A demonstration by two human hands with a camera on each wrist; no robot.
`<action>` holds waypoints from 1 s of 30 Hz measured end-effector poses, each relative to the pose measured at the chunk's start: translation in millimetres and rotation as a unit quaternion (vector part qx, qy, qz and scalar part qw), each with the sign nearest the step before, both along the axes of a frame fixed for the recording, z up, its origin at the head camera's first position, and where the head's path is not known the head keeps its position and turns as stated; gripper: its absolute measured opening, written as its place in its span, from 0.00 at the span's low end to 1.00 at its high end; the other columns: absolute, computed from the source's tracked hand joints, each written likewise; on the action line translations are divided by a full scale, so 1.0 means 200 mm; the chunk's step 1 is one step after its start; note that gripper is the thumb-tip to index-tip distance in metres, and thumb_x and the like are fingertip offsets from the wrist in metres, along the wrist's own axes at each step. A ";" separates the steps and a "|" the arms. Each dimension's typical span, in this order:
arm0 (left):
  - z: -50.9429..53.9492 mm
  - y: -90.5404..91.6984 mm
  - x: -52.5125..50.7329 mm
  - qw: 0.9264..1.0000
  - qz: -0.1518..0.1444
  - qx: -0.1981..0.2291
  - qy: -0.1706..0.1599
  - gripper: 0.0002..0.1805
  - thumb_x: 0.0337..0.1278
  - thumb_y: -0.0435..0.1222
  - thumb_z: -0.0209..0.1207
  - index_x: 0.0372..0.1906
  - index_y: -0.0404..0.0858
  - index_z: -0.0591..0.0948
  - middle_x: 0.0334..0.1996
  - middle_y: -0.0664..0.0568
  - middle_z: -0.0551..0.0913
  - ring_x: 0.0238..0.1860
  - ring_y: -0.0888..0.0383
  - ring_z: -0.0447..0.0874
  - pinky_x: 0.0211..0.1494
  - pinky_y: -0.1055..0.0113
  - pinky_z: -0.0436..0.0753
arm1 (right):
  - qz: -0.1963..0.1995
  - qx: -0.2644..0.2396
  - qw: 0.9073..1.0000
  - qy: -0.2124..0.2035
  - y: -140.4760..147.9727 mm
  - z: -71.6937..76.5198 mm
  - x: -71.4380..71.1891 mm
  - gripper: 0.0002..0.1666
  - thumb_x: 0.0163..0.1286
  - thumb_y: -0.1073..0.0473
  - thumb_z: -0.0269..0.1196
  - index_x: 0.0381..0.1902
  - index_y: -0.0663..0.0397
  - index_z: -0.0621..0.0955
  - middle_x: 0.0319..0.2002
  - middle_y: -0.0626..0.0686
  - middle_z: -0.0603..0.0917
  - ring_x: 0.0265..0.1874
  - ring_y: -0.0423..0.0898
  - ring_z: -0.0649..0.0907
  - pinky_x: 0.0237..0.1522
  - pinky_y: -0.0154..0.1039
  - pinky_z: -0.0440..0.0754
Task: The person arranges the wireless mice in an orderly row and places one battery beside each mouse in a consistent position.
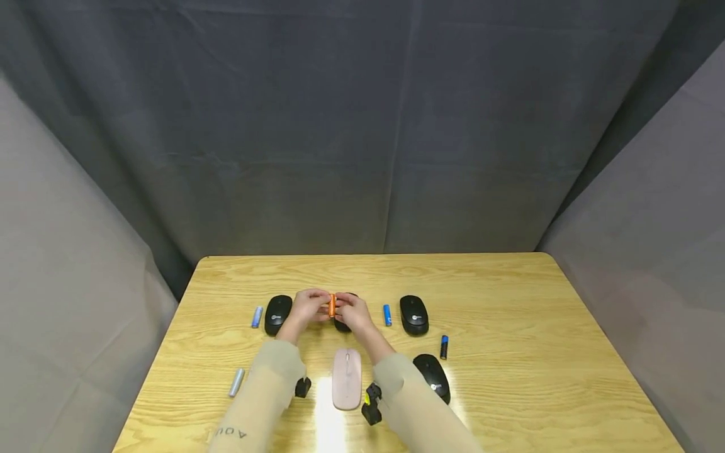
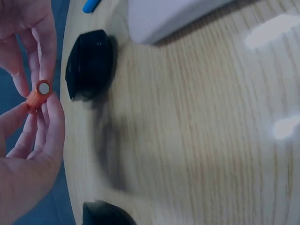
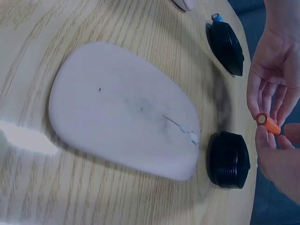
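An orange cylindrical battery (image 1: pixel 331 306) is held upright between both hands in the head view. My left hand (image 1: pixel 308 306) pinches it with thumb and fingertips from the left. From the other side, my right hand (image 1: pixel 352 312) has its thumb and fingertips on it too. One flat, pale end of the orange battery (image 2: pixel 43 88) faces the left wrist camera. A black mouse (image 1: pixel 342 326) lies beneath the right hand, partly covered by it in the head view. Closer to the body, a pale pink mouse (image 1: pixel 347 379) lies between the forearms.
Black mice lie at the left (image 1: pixel 278 314), back right (image 1: pixel 414 314) and front right, the last one (image 1: pixel 432 376) partly behind the right sleeve. Loose batteries are light blue (image 1: pixel 257 316), silver (image 1: pixel 236 382), blue (image 1: pixel 387 314) and black-and-blue (image 1: pixel 444 347). Grey curtains surround the wooden table (image 1: pixel 510 352).
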State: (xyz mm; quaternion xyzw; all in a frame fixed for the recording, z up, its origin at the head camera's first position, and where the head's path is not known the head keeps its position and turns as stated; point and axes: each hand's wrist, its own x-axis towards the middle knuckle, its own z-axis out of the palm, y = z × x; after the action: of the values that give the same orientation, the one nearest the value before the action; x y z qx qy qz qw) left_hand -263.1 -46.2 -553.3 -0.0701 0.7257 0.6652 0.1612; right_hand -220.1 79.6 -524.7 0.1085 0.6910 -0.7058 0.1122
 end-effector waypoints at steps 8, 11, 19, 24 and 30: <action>-0.02 -0.03 0.00 1.000 0.007 -0.021 -0.020 0.17 0.64 0.36 0.50 0.52 0.28 0.75 0.44 0.37 0.77 0.35 0.51 0.81 0.45 0.54 0.80 | 0.065 -0.014 0.998 -0.013 -0.03 -0.07 -0.02 0.34 0.61 0.75 0.44 0.68 0.64 0.57 0.60 0.67 0.66 0.29 0.49 0.74 0.41 0.45 0.71; -0.04 -0.03 -0.01 0.999 0.013 -0.022 -0.031 0.20 0.64 0.36 0.47 0.55 0.27 0.72 0.47 0.35 0.76 0.39 0.49 0.80 0.45 0.55 0.80 | 0.081 -0.016 0.996 -0.019 -0.05 -0.07 -0.01 0.39 0.57 0.75 0.43 0.69 0.62 0.53 0.63 0.66 0.63 0.30 0.45 0.73 0.38 0.42 0.68; -0.08 -0.03 -0.01 0.998 0.008 -0.038 -0.050 0.21 0.64 0.35 0.45 0.54 0.23 0.70 0.43 0.37 0.76 0.37 0.52 0.78 0.41 0.62 0.82 | 0.087 -0.007 0.995 -0.044 -0.12 -0.09 0.00 0.42 0.58 0.73 0.49 0.70 0.61 0.49 0.66 0.67 0.57 0.57 0.59 0.67 0.50 0.50 0.67; -0.08 -0.02 -0.01 0.997 0.006 -0.053 -0.050 0.17 0.63 0.37 0.45 0.43 0.26 0.74 0.31 0.46 0.76 0.26 0.60 0.76 0.37 0.62 0.82 | 0.081 -0.022 0.995 -0.054 -0.14 -0.10 -0.01 0.39 0.64 0.68 0.48 0.71 0.61 0.48 0.69 0.65 0.50 0.62 0.57 0.61 0.59 0.54 0.63; -0.08 0.00 -0.02 0.997 0.000 -0.070 -0.029 0.16 0.62 0.39 0.45 0.34 0.30 0.77 0.21 0.52 0.74 0.23 0.61 0.74 0.31 0.66 0.80 | 0.076 -0.055 0.994 -0.059 -0.15 -0.09 -0.01 0.33 0.72 0.61 0.41 0.71 0.62 0.44 0.70 0.66 0.44 0.68 0.60 0.49 0.64 0.58 0.53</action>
State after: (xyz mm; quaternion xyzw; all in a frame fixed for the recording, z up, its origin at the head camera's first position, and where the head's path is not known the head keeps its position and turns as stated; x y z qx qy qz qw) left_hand -266.1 -46.1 -570.0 -0.1008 0.7656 0.6102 0.1772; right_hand -221.7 49.6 -543.6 0.0913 0.6494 -0.7245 0.2121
